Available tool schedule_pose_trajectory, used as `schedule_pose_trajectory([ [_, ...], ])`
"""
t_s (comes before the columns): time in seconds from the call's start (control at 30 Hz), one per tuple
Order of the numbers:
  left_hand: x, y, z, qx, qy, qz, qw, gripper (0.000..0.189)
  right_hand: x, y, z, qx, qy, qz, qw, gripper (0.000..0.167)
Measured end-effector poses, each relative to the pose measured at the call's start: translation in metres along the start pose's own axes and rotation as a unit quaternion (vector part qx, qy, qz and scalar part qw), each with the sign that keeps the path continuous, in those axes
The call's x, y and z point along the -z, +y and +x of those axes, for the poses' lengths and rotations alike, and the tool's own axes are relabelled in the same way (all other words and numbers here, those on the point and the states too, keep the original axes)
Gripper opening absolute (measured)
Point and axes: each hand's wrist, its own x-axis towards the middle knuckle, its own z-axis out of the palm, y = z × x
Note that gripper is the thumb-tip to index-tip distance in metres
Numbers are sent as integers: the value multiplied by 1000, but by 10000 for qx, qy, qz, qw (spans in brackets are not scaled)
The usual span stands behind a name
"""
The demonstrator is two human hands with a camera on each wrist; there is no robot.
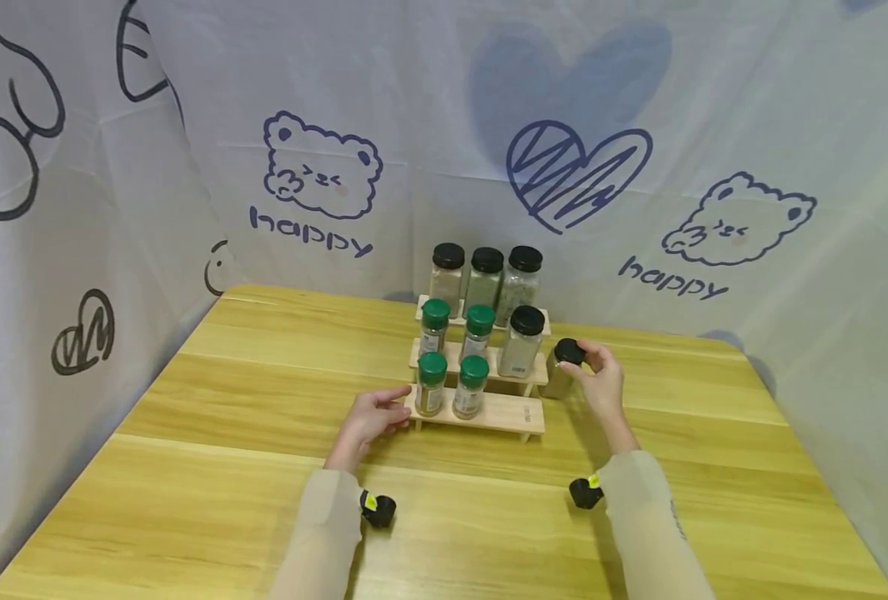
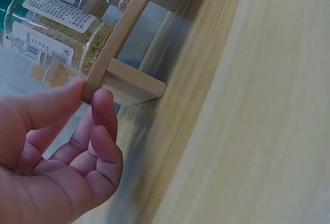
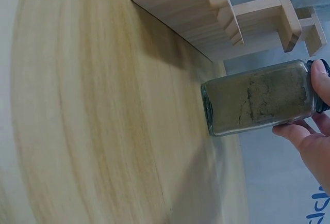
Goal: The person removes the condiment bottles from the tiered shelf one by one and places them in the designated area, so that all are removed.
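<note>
A three-tier wooden spice rack [image 1: 507,412] stands on the table. My left hand [image 1: 372,421] pinches the left end of its lowest shelf [image 2: 98,74] between thumb and index finger. Just right of the rack, my right hand [image 1: 603,383] grips a square glass spice jar [image 3: 258,100] near its black lid [image 1: 569,352]. Dark grey-green powder fills most of that jar, and its base is right at the tabletop. Two green-capped spice bottles [image 1: 470,387] stand on the lowest shelf, left of its bare right part.
The middle tier carries two more green-capped bottles [image 1: 479,329] and a black-lidded jar [image 1: 520,346]. Three black-lidded jars [image 1: 484,279] line the top tier. Behind the wooden table [image 1: 263,375] hangs a white cloth [image 1: 428,100] with drawings.
</note>
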Motion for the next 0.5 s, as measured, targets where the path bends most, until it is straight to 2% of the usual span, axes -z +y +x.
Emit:
schedule_pose_trajectory([
  [0.27,0,0,1,-57,4,-4,10000,37,3,-1,-1,-123,-144,39,9998,43],
  [0.5,0,-1,1,6,26,-7,10000,38,6,-1,-2,-246,-155,306,9991,43],
])
